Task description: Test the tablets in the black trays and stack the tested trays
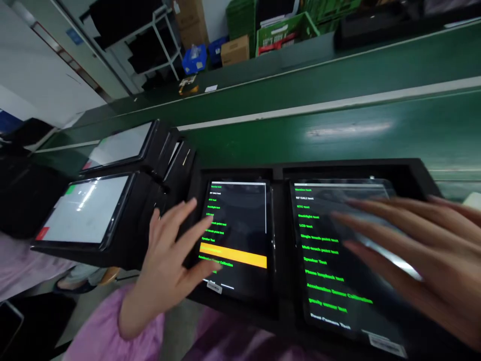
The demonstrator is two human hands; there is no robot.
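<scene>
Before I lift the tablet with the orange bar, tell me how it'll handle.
The tablet looks like a flat, rigid slab, so it should stay stiff. Its smooth, glassy-looking screen may be slippery and could crack if dropped. Lying flat in the tray, it seems unlikely to roll or tip.

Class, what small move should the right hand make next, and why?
Probably, the right hand should bring a fingertip down to the white camera-test line low on the right tablet. Nearly every visible line above it is green, while this one is white, and the hand's fingertips show higher up the list.
</scene>
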